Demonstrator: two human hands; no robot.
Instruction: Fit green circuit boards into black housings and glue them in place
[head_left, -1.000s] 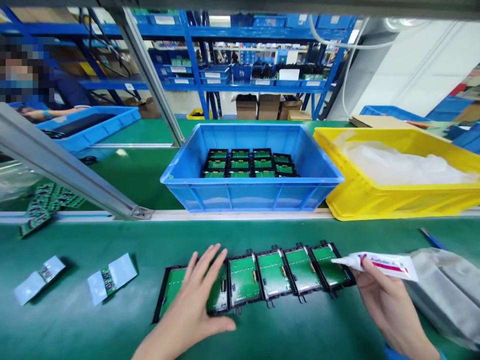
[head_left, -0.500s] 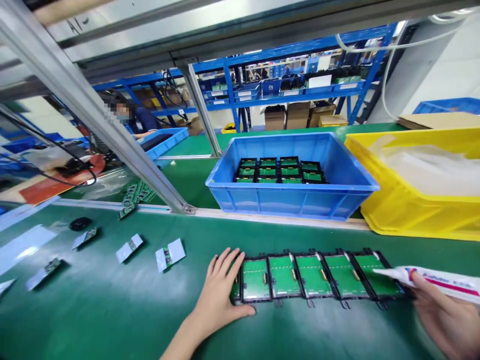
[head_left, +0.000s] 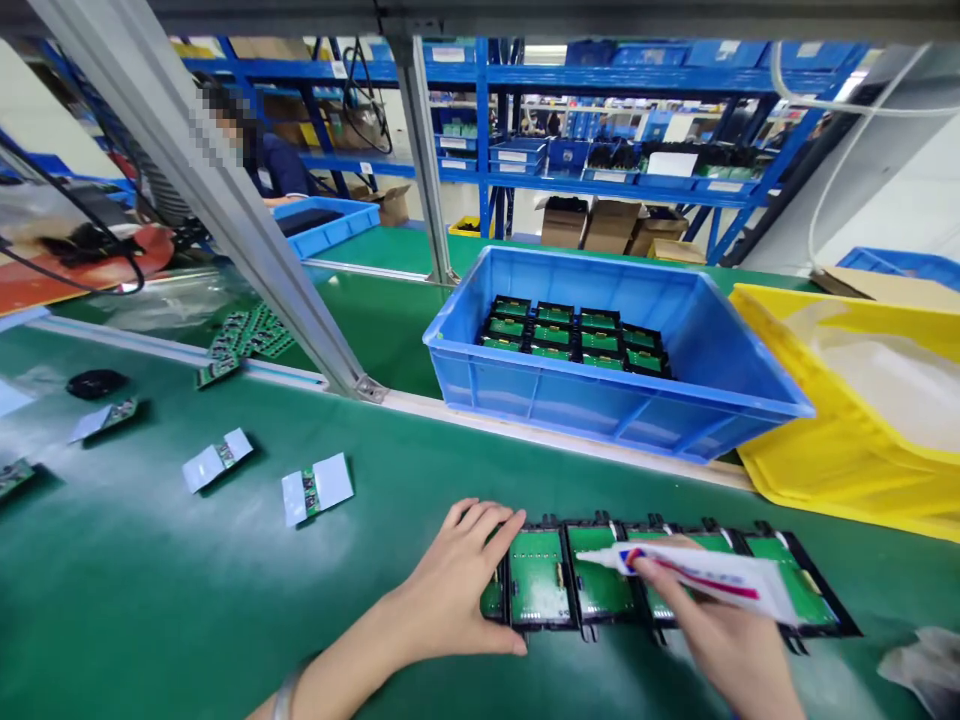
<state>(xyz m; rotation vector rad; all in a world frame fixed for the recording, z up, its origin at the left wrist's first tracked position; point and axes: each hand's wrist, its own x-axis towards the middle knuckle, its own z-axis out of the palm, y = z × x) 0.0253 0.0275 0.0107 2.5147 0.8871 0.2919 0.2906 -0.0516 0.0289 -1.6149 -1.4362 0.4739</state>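
Note:
A row of black-framed green circuit boards [head_left: 538, 578] lies on the green bench. My left hand [head_left: 457, 585] spans the leftmost board, its fingers at the far edge and its thumb at the near edge, and partly hides it. In my right hand [head_left: 724, 630] is a white glue tube [head_left: 720, 582] with red and blue print, held nearly level above the row. Its narrow nozzle points left, over the second fully visible board [head_left: 602, 590]. The tube and hand cover parts of the boards further right.
Behind the row stands a blue bin [head_left: 622, 405] with more framed boards, beside a yellow bin [head_left: 847, 480]. Small boards with pale pads [head_left: 319, 488] are scattered left. A metal post [head_left: 255, 220] rises from the bench. Crumpled plastic [head_left: 926, 670] lies right; a co-worker [head_left: 274, 165] is beyond.
My right hand has carried the tube left, from the row's right end to over the second visible board. My left hand stays at the left end. The view has shifted.

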